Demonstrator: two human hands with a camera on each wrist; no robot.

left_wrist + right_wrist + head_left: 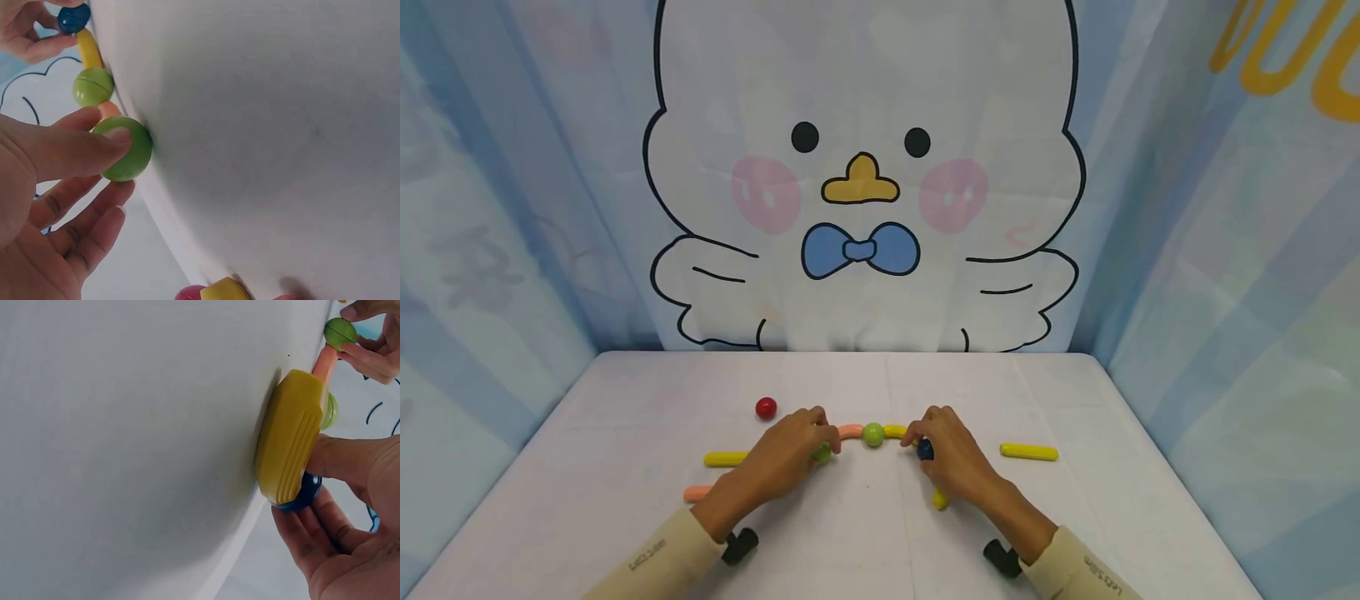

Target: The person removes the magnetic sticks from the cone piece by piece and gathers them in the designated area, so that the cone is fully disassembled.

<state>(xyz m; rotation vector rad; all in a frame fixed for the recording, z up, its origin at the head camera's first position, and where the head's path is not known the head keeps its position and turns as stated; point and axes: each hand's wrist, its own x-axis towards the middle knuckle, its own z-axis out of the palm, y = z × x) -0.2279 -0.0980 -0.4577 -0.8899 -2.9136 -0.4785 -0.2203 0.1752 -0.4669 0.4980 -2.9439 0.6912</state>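
A chain of toy rods and balls lies across the table. My left hand (786,454) pinches its left green ball (135,159), thumb on top and fingers around the side. From there a salmon curved rod (850,431) leads to a second green ball (873,435), then a yellow curved rod (894,431) to a dark blue ball (925,450). My right hand (957,454) holds that blue ball between thumb and fingers. Against the blue ball sits a yellow ridged rod (290,437), pointing toward me; whether it is fully joined I cannot tell.
A red ball (766,408) lies beyond my left hand. Left of that hand are a straight yellow rod (724,459) and a salmon rod (696,493), both partly hidden by the arm. Another yellow rod (1028,452) lies at right. Printed curtains surround the white table (865,550).
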